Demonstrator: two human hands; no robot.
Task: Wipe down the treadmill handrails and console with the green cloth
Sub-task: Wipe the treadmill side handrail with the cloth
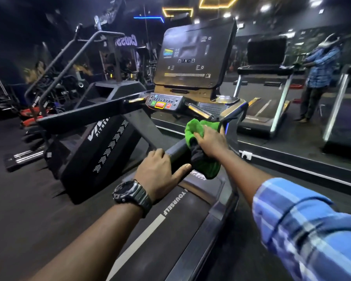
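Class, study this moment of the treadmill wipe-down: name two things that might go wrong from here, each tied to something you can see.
1. The green cloth, held by the right hand, lies close below the console buttons; a stray wipe might press one and start the belt.
2. The left hand covers part of the handrail, so that patch may be missed.

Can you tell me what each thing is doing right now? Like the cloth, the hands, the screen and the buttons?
green cloth: bunched, wrapped over the right handrail.
right hand: grips the cloth on the rail.
left hand: rests on the same handrail, fingers loosely around it.
console screen: dark, mostly unlit.
button panel: untouched.
watch: on the left wrist.
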